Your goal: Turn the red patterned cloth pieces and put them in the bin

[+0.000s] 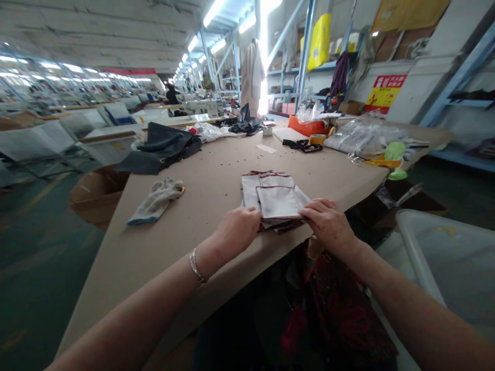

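Left hand [240,228] and right hand [328,222] (palms down), gripping fabric stack [275,200]

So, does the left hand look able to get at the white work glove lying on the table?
Probably yes. The left hand rests on the stack of fabric pieces, and the work glove lies to its left on the same table, with only bare tabletop between them.

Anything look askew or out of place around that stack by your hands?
The stack of grey fabric pieces with dark red edging is fanned unevenly, lower pieces poking out near the table edge. Both hands, left and right, rest on it. Nothing looks spilled or damaged.
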`<state>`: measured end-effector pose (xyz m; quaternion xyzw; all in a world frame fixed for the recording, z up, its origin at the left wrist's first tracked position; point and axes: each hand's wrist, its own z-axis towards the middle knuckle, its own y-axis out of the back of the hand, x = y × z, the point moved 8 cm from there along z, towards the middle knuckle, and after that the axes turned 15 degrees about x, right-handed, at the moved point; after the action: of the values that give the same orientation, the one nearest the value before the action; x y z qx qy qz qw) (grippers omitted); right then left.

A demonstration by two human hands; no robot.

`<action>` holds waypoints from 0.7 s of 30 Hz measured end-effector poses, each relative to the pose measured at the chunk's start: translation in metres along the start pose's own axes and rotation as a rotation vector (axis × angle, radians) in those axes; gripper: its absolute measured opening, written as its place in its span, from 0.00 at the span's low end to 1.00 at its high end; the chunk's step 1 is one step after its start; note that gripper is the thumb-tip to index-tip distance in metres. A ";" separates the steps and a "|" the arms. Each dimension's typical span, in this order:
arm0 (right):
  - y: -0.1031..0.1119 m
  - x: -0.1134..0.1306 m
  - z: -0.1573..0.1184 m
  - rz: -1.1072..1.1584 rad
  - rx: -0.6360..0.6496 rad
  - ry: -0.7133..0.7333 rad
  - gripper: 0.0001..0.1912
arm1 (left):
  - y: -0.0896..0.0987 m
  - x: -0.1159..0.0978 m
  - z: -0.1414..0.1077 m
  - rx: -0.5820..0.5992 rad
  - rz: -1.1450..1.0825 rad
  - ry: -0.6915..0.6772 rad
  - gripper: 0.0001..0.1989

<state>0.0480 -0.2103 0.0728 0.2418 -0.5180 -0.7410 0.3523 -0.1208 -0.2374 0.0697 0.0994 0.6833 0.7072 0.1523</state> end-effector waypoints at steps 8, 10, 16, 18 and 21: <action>0.003 0.003 -0.011 -0.033 0.020 0.010 0.11 | 0.032 -0.012 -0.014 -0.301 0.065 0.028 0.11; -0.018 0.002 -0.017 0.029 0.141 0.042 0.11 | 0.008 -0.010 -0.012 -0.144 0.000 0.046 0.11; -0.023 -0.013 -0.031 0.205 0.162 -0.092 0.09 | -0.030 -0.015 -0.019 0.044 -0.229 -0.025 0.10; -0.008 -0.001 -0.030 0.262 0.134 -0.070 0.16 | -0.035 -0.018 -0.020 0.056 -0.445 -0.045 0.08; 0.010 0.034 -0.025 0.358 0.138 0.038 0.23 | -0.044 -0.022 -0.018 0.045 -0.712 -0.021 0.08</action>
<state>0.0473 -0.2535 0.0735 0.1832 -0.5957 -0.6245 0.4707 -0.1035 -0.2610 0.0267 -0.1342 0.6890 0.5933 0.3941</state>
